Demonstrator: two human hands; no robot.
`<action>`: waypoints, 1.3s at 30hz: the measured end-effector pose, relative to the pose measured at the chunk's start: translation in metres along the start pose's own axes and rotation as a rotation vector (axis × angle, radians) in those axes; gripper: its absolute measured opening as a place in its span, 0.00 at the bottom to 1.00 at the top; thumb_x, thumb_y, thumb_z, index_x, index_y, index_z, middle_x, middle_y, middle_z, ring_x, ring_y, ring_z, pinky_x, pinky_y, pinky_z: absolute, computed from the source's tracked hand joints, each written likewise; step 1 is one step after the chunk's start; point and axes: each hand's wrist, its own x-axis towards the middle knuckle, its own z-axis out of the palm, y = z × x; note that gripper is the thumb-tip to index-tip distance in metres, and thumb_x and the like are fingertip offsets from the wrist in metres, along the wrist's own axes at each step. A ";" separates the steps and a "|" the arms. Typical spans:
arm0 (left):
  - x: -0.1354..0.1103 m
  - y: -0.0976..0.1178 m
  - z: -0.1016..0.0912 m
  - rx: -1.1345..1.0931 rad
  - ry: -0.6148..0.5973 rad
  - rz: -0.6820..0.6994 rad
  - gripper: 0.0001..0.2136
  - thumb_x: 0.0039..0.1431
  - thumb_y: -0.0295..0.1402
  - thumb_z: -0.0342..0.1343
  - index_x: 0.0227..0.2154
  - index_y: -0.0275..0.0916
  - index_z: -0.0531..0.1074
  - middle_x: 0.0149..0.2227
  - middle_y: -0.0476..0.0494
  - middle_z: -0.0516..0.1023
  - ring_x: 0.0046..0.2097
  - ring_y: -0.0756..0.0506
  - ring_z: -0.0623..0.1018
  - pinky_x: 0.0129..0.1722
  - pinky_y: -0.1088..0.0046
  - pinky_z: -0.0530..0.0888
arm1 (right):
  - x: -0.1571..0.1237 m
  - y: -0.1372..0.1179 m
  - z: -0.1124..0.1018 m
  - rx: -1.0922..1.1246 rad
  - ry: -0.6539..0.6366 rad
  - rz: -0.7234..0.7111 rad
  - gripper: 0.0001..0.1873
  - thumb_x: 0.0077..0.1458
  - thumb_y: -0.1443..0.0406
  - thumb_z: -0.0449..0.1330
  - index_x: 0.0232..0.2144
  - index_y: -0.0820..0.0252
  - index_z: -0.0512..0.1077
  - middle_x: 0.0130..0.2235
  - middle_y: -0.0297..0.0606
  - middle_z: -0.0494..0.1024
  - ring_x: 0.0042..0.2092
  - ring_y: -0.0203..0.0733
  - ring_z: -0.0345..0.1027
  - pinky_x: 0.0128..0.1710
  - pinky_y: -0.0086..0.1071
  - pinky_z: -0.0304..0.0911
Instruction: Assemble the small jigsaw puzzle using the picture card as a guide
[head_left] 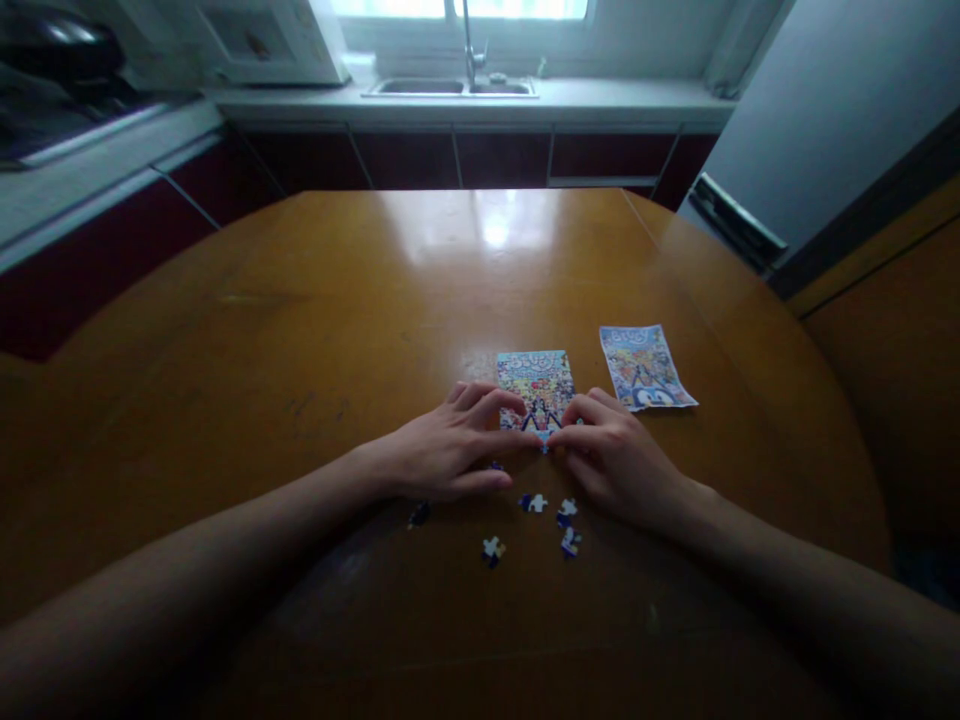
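Observation:
A partly assembled jigsaw puzzle (535, 374) with a crowded, colourful picture lies flat on the table. My left hand (457, 440) rests over its lower left side, fingers spread, one fingertip touching a small blue puzzle piece (544, 447) at the bottom edge. From the other side my right hand (611, 440) pinches at that same piece with curled fingers; part of its grip is hidden. Several loose pieces lie nearer to me, among them a white and dark one (492, 550), a pair (534, 503) and another (570, 542). A dark piece (420, 514) sits below my left wrist.
A creased paper sheet (646, 368) with the same picture lies right of the puzzle. The large wooden table (337, 330) has a rounded edge. Beyond it stand a counter with a sink (420, 88), a stove at the left and a pale fridge (817, 130) at the right.

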 end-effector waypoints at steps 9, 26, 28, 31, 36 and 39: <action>-0.002 -0.001 -0.003 -0.019 0.043 -0.019 0.23 0.67 0.51 0.50 0.62 0.56 0.66 0.60 0.41 0.64 0.59 0.34 0.60 0.63 0.47 0.59 | 0.004 0.019 -0.028 0.066 0.403 0.182 0.10 0.58 0.70 0.58 0.33 0.54 0.79 0.36 0.40 0.75 0.41 0.47 0.69 0.43 0.43 0.65; 0.004 0.001 -0.004 -0.109 0.168 -0.008 0.24 0.70 0.52 0.39 0.59 0.49 0.69 0.59 0.40 0.68 0.59 0.36 0.63 0.61 0.51 0.60 | -0.001 0.058 -0.093 -0.031 0.740 0.396 0.11 0.54 0.70 0.58 0.32 0.57 0.81 0.32 0.36 0.79 0.28 0.37 0.66 0.28 0.34 0.60; 0.002 -0.005 -0.004 -0.176 0.328 -0.049 0.27 0.71 0.52 0.35 0.55 0.44 0.71 0.54 0.39 0.71 0.56 0.37 0.66 0.59 0.53 0.62 | -0.003 0.068 -0.097 -0.010 0.796 0.442 0.11 0.54 0.69 0.58 0.33 0.57 0.81 0.31 0.36 0.80 0.26 0.37 0.64 0.27 0.33 0.59; -0.001 -0.017 -0.001 -0.259 0.545 -0.166 0.27 0.71 0.52 0.34 0.48 0.41 0.74 0.48 0.39 0.74 0.51 0.39 0.69 0.54 0.57 0.66 | -0.004 0.075 -0.099 0.007 0.827 0.463 0.10 0.54 0.68 0.58 0.33 0.57 0.81 0.32 0.37 0.80 0.27 0.38 0.67 0.27 0.33 0.60; -0.002 -0.034 0.006 -0.468 0.751 -0.348 0.23 0.71 0.48 0.38 0.40 0.41 0.75 0.41 0.41 0.76 0.44 0.42 0.73 0.42 0.64 0.69 | -0.002 0.071 -0.095 0.010 0.823 0.430 0.11 0.54 0.69 0.58 0.33 0.58 0.81 0.32 0.36 0.80 0.28 0.38 0.67 0.27 0.33 0.59; -0.002 -0.038 0.008 -0.549 0.773 -0.393 0.20 0.71 0.45 0.40 0.40 0.42 0.76 0.39 0.43 0.77 0.42 0.43 0.75 0.41 0.65 0.69 | -0.002 0.068 -0.094 0.023 0.811 0.414 0.10 0.54 0.70 0.58 0.32 0.56 0.80 0.32 0.36 0.80 0.29 0.39 0.68 0.28 0.35 0.60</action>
